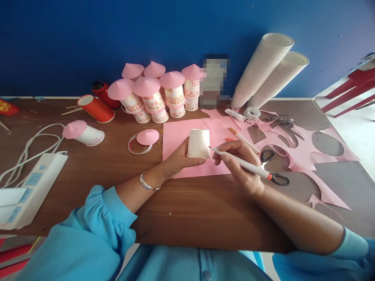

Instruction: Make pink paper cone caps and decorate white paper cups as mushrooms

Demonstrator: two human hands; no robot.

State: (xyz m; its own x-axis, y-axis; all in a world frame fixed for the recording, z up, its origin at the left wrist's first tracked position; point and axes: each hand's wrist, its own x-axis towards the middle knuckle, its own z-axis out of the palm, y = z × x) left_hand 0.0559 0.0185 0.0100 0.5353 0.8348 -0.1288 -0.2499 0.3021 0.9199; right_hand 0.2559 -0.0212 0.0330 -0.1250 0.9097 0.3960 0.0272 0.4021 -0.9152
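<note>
My left hand (182,158) grips a plain white paper cup (198,143), turned upside down, by its lower part above the pink paper sheet (178,132). In my right hand (243,166) is a white marker (247,164) with a red end, its tip close to the right side of the cup; whether it touches I cannot tell. No drawing shows on the cup's visible side. Beside my right hand lie an orange-ended marker (243,140) and black-handled scissors (280,179), partly hidden by the hand.
Decorated cups with pink cone tops (154,102) stand at the back. Two tall stacks of cups (262,72) lean on the wall. Pink paper scraps (301,154) cover the right side. At left are a power strip (43,183), a red cup (96,109) and a capped cup (90,134).
</note>
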